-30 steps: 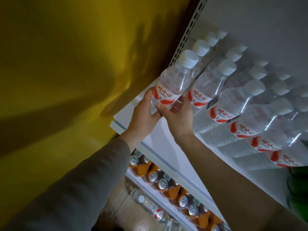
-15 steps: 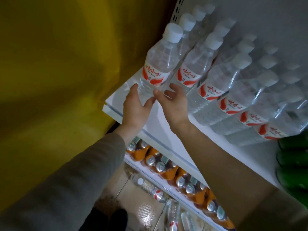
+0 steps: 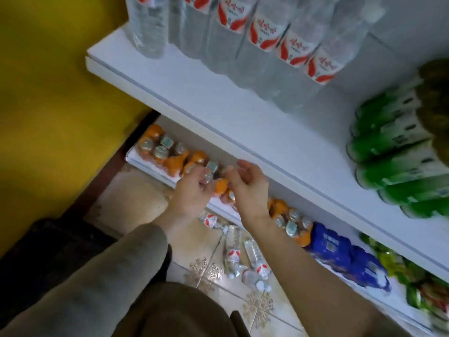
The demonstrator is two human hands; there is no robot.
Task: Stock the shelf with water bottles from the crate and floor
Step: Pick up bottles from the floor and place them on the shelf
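Clear water bottles with red-and-white labels (image 3: 264,40) stand in rows on the white shelf (image 3: 218,113) at the top of the view. Several more water bottles (image 3: 243,259) lie on the tiled floor below. My left hand (image 3: 192,193) and my right hand (image 3: 247,188) hang side by side in front of the shelf's front edge, below the stocked row. Both are empty, with fingers loosely curled and apart. No crate shows clearly.
A yellow wall (image 3: 60,93) closes the left side. Green bottles (image 3: 393,152) lie stacked at the shelf's right. The lower shelf holds orange drink bottles (image 3: 167,156), a blue pack (image 3: 340,256) and green packets. A dark object (image 3: 43,249) sits on the floor at left.
Both hands let go of the leftmost water bottle on the shelf and dropped below the shelf edge. The view tilted down, bringing the floor and its loose bottles into sight.
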